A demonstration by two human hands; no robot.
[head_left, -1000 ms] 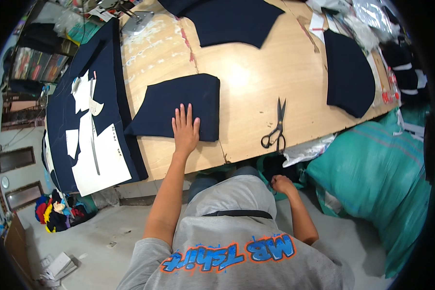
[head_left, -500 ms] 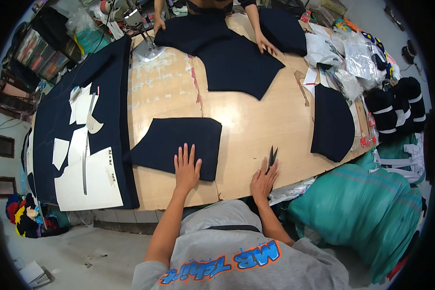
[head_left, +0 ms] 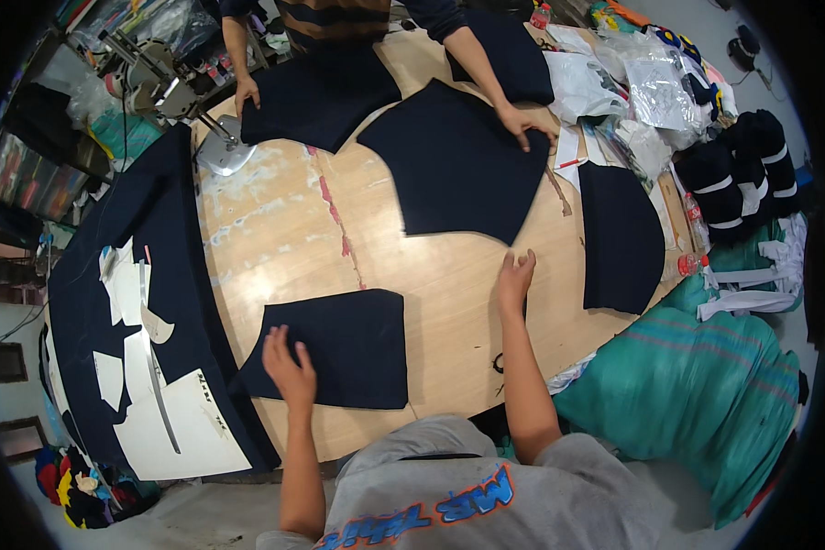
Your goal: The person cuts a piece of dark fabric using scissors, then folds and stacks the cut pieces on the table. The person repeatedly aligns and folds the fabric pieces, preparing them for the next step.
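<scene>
Standing apart, the fingers of the left hand [head_left: 290, 368] are held over the near-left navy panel [head_left: 357, 353]; contact cannot be told. Those of the right hand [head_left: 514, 286] are loosely parted, just beside the near tip of the pointed navy panel [head_left: 458, 170], whose far-right edge is touched by a co-worker's hand [head_left: 524, 125]. Scissors [head_left: 495, 364] are partly hidden by the right forearm [head_left: 529, 390].

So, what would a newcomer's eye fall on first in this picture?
Probably the dark cloth pieces, spread across the pale wooden table. Next may come the bulging green sack at the lower right and the white cut-out sheets on the left. The person's right hand, near the lower tip of the centre piece, stands out.
</scene>
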